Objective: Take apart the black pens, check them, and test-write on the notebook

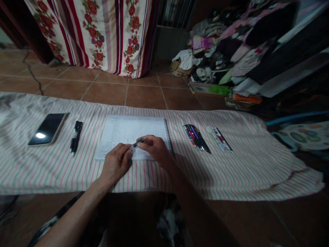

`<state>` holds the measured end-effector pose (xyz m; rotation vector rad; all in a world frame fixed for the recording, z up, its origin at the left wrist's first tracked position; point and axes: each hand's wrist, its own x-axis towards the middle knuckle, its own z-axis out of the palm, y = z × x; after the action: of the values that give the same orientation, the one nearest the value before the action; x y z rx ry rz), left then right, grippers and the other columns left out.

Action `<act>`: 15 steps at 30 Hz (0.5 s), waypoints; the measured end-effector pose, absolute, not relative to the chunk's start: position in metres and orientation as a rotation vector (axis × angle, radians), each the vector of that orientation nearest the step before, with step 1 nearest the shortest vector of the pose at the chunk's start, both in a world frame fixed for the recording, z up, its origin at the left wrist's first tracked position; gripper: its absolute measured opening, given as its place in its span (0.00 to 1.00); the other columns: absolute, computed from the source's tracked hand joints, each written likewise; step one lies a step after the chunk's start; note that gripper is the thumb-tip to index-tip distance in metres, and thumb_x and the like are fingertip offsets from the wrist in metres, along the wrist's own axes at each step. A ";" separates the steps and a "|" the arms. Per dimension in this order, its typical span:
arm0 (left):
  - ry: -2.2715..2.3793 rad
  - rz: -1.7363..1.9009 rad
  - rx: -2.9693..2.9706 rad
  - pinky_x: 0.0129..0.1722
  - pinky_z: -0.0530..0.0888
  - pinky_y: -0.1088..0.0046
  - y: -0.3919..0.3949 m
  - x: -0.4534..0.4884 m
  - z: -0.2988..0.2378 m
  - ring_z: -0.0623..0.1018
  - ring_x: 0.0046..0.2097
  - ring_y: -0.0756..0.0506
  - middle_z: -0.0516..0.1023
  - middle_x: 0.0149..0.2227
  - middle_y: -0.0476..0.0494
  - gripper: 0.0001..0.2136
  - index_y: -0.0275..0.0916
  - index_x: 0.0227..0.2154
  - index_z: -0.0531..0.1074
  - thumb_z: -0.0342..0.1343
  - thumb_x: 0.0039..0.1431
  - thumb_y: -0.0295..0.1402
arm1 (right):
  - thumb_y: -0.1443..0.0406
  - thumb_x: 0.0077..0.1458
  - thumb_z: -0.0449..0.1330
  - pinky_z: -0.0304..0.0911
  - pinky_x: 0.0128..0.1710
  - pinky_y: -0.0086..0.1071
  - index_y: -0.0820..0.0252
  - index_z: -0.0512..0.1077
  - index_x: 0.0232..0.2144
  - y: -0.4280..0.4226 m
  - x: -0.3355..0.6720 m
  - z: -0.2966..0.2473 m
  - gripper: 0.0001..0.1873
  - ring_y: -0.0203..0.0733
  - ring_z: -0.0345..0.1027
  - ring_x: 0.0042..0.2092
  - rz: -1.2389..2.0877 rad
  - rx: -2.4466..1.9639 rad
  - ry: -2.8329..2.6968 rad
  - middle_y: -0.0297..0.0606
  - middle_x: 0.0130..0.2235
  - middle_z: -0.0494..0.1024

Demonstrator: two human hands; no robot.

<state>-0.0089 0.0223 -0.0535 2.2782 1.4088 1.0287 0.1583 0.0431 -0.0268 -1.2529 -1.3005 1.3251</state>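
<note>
Above a spiral notebook (pixel 144 125) my two hands meet around one pen (pixel 138 142). Its clear barrel end is pinched by my left hand (pixel 117 161), closed at the notebook's lower edge. My right hand (pixel 154 147) is closed on the pen's dark end, with the fingertips together. Part of the pen is hidden by my fingers. The notebook lies open to a page with faint printed or written marks, its black coil on the right side.
On the striped cloth (pixel 246 171), a phone (pixel 48 128) and a pair of black pens (pixel 76 139) lie left. A bunch of pens (pixel 196 137) and a smaller group of pens (pixel 220 139) lie right. Beyond are a floral curtain (pixel 95 34) and piled clothes (pixel 231 44).
</note>
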 end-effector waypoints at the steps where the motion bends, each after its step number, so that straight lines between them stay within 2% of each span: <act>1: 1.411 1.046 2.288 0.34 0.72 0.73 0.022 -0.009 -0.054 0.75 0.34 0.47 0.75 0.32 0.43 0.12 0.35 0.39 0.72 0.44 0.61 0.33 | 0.65 0.41 0.63 0.60 0.30 0.28 0.62 0.75 0.28 0.043 0.157 -0.026 0.08 0.33 0.67 0.28 1.316 -1.264 -1.301 0.32 0.26 0.76; 10: 1.471 1.077 2.245 0.34 0.71 0.73 0.021 -0.010 -0.054 0.75 0.34 0.47 0.75 0.32 0.43 0.13 0.37 0.39 0.72 0.44 0.61 0.34 | 0.64 0.41 0.63 0.56 0.26 0.26 0.62 0.74 0.27 0.040 0.149 -0.027 0.08 0.30 0.62 0.25 1.304 -1.268 -1.226 0.29 0.22 0.72; 15: 1.449 1.002 2.108 0.32 0.71 0.72 0.022 -0.008 -0.048 0.75 0.32 0.47 0.75 0.30 0.45 0.13 0.37 0.36 0.73 0.45 0.60 0.35 | 0.63 0.44 0.62 0.58 0.30 0.27 0.59 0.75 0.33 0.039 0.147 -0.030 0.11 0.32 0.66 0.31 1.425 -1.134 -1.172 0.34 0.32 0.78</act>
<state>-0.0085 0.0215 -0.0480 2.1077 1.4493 1.0022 0.1468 0.0389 -0.0300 -1.1342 -1.1717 1.4253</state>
